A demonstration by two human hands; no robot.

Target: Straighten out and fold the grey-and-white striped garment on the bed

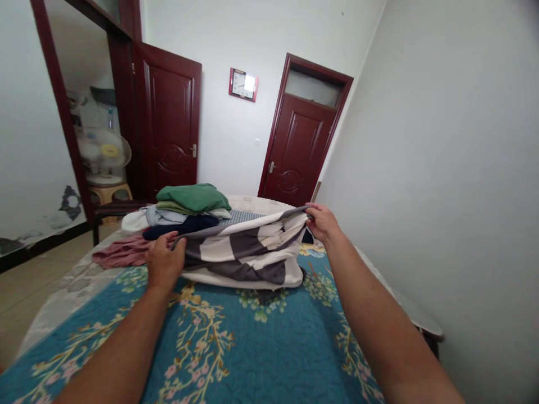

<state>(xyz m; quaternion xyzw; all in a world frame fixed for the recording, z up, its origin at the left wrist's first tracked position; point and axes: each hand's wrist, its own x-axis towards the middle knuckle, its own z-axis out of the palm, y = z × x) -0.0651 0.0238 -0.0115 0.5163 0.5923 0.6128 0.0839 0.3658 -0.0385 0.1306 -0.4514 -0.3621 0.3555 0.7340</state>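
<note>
A grey, white and dark checked cloth [248, 252] is stretched between my two hands above the bed. My left hand [165, 259] pinches its left upper corner. At the right upper corner, my right hand [323, 223] is closed on the edge. The cloth's lower part hangs in folds close to the teal floral cover [261, 348]. Behind my left hand lies a pile of clothes, with a green garment [193, 197] on top, a navy one [185, 225] below it and a pink one [124, 252] at the side.
A striped cloth [240, 217] lies behind the checked one. Two dark red doors [172, 112] and a wall clock [243, 85] are beyond the bed. A fan [103, 150] on a stool [110, 193] stands at the left. A white wall rises at the right.
</note>
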